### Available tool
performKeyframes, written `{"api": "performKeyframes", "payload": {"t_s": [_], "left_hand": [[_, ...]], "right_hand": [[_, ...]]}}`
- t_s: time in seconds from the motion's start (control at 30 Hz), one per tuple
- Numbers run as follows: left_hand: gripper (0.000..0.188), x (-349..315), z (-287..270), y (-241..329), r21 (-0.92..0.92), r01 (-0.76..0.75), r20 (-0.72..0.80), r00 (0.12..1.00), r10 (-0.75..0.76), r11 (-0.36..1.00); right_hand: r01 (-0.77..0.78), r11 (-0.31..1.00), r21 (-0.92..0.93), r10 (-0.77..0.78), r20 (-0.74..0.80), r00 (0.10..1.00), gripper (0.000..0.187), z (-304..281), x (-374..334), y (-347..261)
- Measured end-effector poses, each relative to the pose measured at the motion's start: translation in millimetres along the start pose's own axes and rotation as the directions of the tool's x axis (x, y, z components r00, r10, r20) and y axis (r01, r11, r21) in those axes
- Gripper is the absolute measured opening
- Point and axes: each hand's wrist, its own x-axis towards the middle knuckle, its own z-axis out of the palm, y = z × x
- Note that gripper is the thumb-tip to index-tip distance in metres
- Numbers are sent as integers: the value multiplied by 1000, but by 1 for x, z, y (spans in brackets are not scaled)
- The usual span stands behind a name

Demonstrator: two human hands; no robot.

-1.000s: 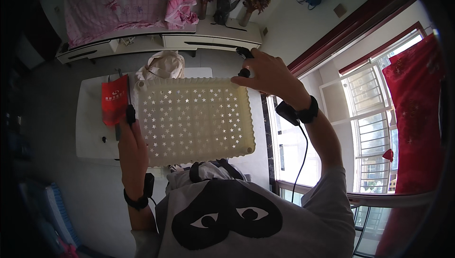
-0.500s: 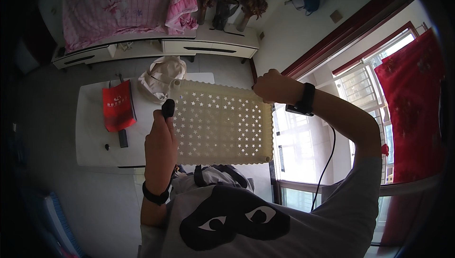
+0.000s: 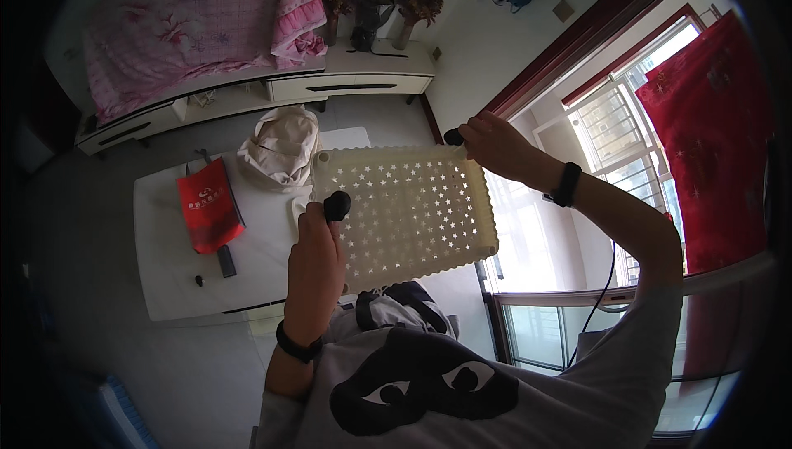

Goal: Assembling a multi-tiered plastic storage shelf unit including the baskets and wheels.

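Observation:
A cream plastic shelf tray (image 3: 396, 226), with star-shaped holes, a scalloped edge and round corner sockets, is raised in front of my body. My left hand (image 3: 318, 263) is closed at its left edge. A small round black piece (image 3: 337, 205), possibly a caster, sticks up from those fingertips and covers part of the tray. My right hand (image 3: 495, 145) is closed at the tray's far right corner, with another small black piece (image 3: 453, 136) at its fingertips. Fingers hide that corner and how the piece meets it. Dark bands circle both wrists.
Beyond the tray stands a white table (image 3: 177, 288) bearing a red bag (image 3: 210, 206), a cream cloth bag (image 3: 280, 148) and a dark box-shaped item (image 3: 227, 262). A low cabinet (image 3: 371, 84) lines the far wall. At right are glass doors (image 3: 532, 329) and a red curtain (image 3: 714, 152).
Both hands and the tray have shifted rightward in view, and the tray has tilted. My left hand overlaps the tray more; the black piece at my right fingertips shows more clearly.

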Motion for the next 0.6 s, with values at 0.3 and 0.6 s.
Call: {"api": "performKeyframes", "payload": {"t_s": [0.3,0.6], "left_hand": [[18,12,1,-3,37,-116,-12,993,117,993],[17,6,-6,-6,-64,-52,-22,998,51,997]], "right_hand": [[-577,385,721,-58,643,764,45,-19,16,50],[-505,464,728,446,300,843,43,51,-25,24]]}}
